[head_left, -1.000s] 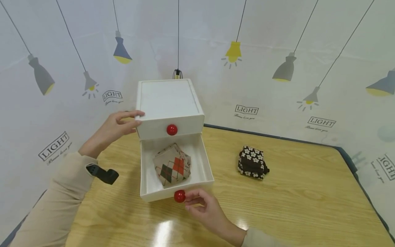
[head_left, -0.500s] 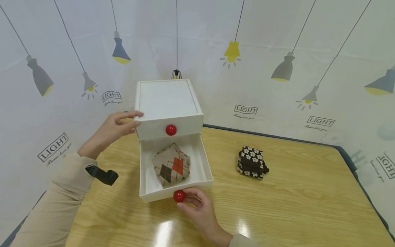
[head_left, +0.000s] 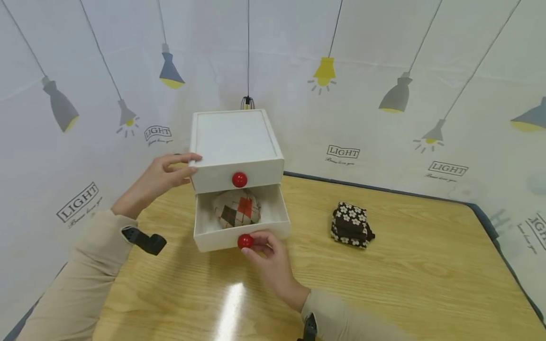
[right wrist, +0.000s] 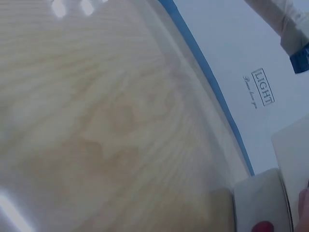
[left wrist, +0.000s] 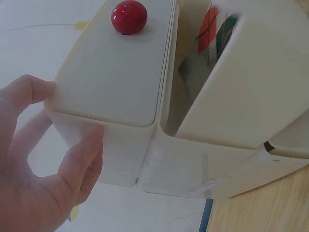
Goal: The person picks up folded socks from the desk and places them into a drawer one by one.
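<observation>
Pinching a glossy red ball-shaped knob [head_left: 245,241] between the thumb and fingers of the right hand [head_left: 273,265], at the front of the lower drawer [head_left: 217,241] of a white, boxy two-drawer unit [head_left: 236,135]. Having that lower drawer, a shallow white open-topped tray, partway out toward the near edge of the light, wood-grained table [head_left: 405,270]. Touching the unit's upper front left corner with the left hand [head_left: 155,177], fingers spread apart and only lightly bent. Seeing from the left wrist a gap between that palm and the unit, with only the fingertips meeting the white surface.

Having a beige fabric bundle [head_left: 239,208] with red and dark green argyle diamonds lying inside the lower drawer, its back part hidden by the upper drawer [head_left: 217,177]. Showing a second glossy red ball-shaped knob [head_left: 239,179] at the middle of that upper drawer, pushed in above the lower one.

Having the unit standing near the far edge of the table, toward its left side. Seeing a small dark brown fabric pouch [head_left: 350,225] with white flowers lying between the unit and the table's far right corner, well apart from both hands.

Wearing beige long sleeves [head_left: 77,279] with black straps [head_left: 145,240] at the wrists. Facing a pale backdrop [head_left: 294,118] printed with hanging lamps and the word LIGHT, beyond the table's far edge. Viewing mostly table surface from the right wrist, with just a sliver of hand at the lower right.
</observation>
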`<state>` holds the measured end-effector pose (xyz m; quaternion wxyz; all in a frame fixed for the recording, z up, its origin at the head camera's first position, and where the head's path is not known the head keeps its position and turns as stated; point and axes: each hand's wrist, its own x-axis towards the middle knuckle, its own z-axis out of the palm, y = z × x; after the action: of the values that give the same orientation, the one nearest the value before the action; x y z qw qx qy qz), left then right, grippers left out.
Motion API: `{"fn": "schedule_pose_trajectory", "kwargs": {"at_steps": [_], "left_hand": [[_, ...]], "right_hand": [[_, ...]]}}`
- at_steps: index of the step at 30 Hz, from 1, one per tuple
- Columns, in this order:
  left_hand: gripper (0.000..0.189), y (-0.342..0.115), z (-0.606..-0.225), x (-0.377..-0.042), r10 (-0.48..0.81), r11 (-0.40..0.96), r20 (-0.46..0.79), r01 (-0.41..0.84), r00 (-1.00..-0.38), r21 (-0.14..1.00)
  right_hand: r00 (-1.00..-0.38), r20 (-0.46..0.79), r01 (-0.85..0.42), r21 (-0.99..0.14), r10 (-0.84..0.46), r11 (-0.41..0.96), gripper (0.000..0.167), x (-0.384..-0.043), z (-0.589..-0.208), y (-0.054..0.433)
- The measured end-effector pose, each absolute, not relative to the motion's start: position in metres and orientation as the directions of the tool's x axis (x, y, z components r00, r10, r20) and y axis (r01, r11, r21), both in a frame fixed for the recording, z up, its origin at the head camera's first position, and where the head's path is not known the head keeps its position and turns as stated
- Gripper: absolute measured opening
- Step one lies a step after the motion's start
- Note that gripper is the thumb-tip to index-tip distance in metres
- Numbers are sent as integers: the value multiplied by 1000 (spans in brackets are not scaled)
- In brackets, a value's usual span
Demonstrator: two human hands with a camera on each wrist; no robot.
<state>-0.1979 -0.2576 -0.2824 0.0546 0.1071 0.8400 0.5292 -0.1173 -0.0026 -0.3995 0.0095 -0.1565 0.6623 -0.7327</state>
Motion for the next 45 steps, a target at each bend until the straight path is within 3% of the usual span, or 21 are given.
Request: {"fn": "schedule_pose_trajectory", "kwargs": {"at_steps": [18, 30, 40, 45], "left_hand": [[47, -256, -280, -199, 236, 400, 40, 135, -971, 907], [48, -256, -280, -197, 238, 409, 24, 123, -971, 904], [49, -255, -279, -196, 245, 419, 17, 121, -969, 900], [50, -256, -281, -197, 233, 423, 12, 112, -972, 899]], "right_hand": [[-970, 192, -183, -981, -146, -71, 29, -182, -381, -27], [-973, 187, -181, -982, -136, -55, 29, -208, -407, -33], [-936, 172, -217, -969, -307, 120, 26, -199, -382, -13], [-926, 102, -177, -968, -363, 180, 25, -195, -396, -9]]}}
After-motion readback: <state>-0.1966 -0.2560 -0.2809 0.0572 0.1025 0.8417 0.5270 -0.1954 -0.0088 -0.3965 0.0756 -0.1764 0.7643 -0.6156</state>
